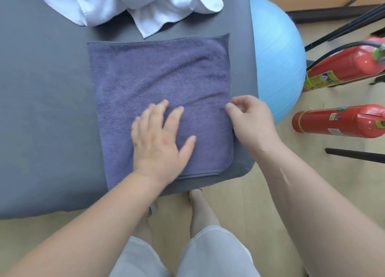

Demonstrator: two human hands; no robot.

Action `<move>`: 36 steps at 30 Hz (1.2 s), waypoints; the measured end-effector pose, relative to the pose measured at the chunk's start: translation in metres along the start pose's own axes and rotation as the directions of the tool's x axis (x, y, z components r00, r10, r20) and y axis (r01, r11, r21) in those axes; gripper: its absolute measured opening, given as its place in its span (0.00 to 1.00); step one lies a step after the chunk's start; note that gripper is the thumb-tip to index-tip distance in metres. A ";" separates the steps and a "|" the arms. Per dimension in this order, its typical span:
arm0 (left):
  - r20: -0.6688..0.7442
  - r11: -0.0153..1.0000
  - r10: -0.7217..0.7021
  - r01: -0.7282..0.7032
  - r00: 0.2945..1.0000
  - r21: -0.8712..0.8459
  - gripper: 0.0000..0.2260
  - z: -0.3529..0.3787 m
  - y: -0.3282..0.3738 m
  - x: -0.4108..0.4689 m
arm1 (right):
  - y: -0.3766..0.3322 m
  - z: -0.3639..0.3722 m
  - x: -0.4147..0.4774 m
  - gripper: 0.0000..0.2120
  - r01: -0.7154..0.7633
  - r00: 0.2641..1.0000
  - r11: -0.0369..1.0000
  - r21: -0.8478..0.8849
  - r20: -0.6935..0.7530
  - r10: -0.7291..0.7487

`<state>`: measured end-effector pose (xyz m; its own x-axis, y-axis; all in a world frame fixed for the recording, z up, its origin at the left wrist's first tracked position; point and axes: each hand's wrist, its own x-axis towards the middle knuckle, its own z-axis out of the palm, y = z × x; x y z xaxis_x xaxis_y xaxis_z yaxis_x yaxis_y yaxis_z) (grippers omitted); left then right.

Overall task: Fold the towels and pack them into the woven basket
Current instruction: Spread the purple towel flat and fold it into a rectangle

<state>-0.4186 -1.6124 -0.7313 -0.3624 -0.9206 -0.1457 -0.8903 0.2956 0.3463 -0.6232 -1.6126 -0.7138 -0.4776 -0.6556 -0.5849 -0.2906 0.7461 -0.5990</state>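
Towel [158, 74] – the grey-purple one – lies flat on the grey worktop [45, 110], near its right front corner. It looks folded at least once: a doubled hem shows along the near edge. The left hand [160, 139] rests on it palm down, fingers straight and spread, over the near part. The right hand [252, 122] sits at the towel's right edge with fingers curled and the tips at the hem. Whether they pinch the cloth or only touch it I cannot tell. White towels [129, 4] lie crumpled in a heap at the far side, one corner coming down to the purple towel's far edge. No basket is in view.

Handling, as I judge it: the cloth looks like thin microfibre, light and quite limp, so it will sag and fall open if lifted by one point. The nap should cling a little to the padded cover, so dragging may ruck it rather than slide it. Best to pinch the right hem while the flat palm pins the rest, then carry that edge across. Nothing here is fragile – a firm pinch does no harm. Once folded small, lift it from beneath with both hands so the layers stay stacked
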 end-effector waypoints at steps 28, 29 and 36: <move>0.315 0.945 -0.037 -0.069 0.948 0.319 0.47 0.007 -0.040 -0.030 | 0.034 -0.015 -0.053 0.14 0.195 0.958 0.902 -0.384 -0.124 -0.260; 0.331 0.941 -0.034 -0.082 0.943 0.328 0.47 0.008 -0.040 -0.035 | 0.025 -0.004 -0.048 0.19 0.299 0.921 0.859 -0.416 -0.112 -0.374; 0.298 0.972 0.006 -0.076 0.955 0.222 0.41 0.005 -0.043 -0.043 | -0.019 0.075 0.007 0.38 0.513 0.804 0.436 -0.739 0.237 -0.545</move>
<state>-0.3664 -1.5846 -0.7451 -0.4337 -0.8009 -0.4128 -0.8992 0.4141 0.1415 -0.5591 -1.6402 -0.7470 -0.0294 -0.9615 -0.2731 -0.9847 0.0748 -0.1573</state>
